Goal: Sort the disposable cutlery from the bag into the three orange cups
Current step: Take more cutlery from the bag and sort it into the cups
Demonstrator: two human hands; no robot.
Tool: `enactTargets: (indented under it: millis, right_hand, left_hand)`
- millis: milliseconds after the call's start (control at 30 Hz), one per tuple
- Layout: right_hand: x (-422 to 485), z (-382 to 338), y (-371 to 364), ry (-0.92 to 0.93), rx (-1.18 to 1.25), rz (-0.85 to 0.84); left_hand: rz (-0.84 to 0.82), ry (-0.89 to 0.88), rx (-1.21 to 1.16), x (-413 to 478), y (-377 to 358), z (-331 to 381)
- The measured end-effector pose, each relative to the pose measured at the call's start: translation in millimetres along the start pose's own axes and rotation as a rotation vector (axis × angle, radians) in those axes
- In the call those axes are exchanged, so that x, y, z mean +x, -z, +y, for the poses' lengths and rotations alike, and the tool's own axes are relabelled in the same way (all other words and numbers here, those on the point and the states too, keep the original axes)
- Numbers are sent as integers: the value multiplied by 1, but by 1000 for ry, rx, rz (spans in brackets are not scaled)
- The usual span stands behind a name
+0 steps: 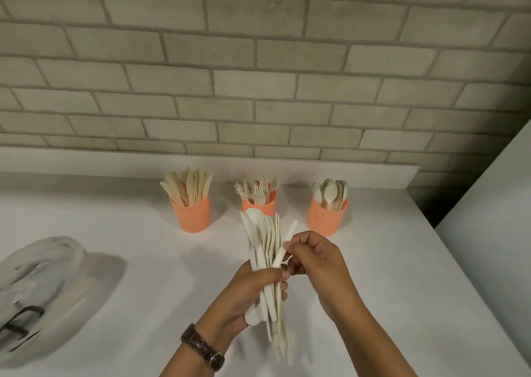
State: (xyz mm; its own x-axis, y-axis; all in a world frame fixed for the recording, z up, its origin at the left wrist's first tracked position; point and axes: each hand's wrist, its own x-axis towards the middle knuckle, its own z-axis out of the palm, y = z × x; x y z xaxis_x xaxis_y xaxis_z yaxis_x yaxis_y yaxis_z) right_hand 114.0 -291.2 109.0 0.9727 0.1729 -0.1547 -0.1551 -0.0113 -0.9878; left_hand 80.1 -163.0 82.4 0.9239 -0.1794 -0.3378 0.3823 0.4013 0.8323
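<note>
Centre frame: left hand (253,293) clamped round mixed cutlery bundle (263,241); right hand (313,257) fingers pinched on one piece (284,244). Best drawn straight up, then dropped into matching orange cups (327,217) behind.

Three cups (260,201) stand in a row by the wall (258,74), the bag (43,284) lying front-left of them.
</note>
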Motion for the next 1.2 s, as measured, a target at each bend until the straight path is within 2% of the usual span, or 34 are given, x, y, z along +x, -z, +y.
enactTargets:
  millis: [267, 367, 500, 733, 833, 933, 1000, 1033, 1200]
  right_hand:
    - [3, -6, -3, 35, 19, -103]
    - [2, -5, -12, 22, 40, -103]
    - [9, -6, -11, -53, 27, -149]
    - [22, -28, 1, -5, -524, -510]
    - [20, -25, -2, -27, -832, -686]
    - [14, -16, -2, -95, -915, -782]
    - [19, -13, 16, -131, -908, -699]
    - [26, -13, 28, -124, -892, -595]
    - [88, -11, 78, 66, -648, 240]
  left_hand:
    - [115, -28, -146, -6, 5, 4]
    - [213, -18, -181, -8, 14, 5]
    - [367, -26, -43, -7, 27, 16]
    - [505, -105, 130, 1, 47, 40]
    - [571, -156, 90, 10, 50, 47]
    - [579, -238, -4, 20, 51, 57]
    - [558, -255, -22, 25, 59, 63]
    - [536, -248, -23, 27, 65, 65]
    - [410, -112, 26, 30, 77, 53]
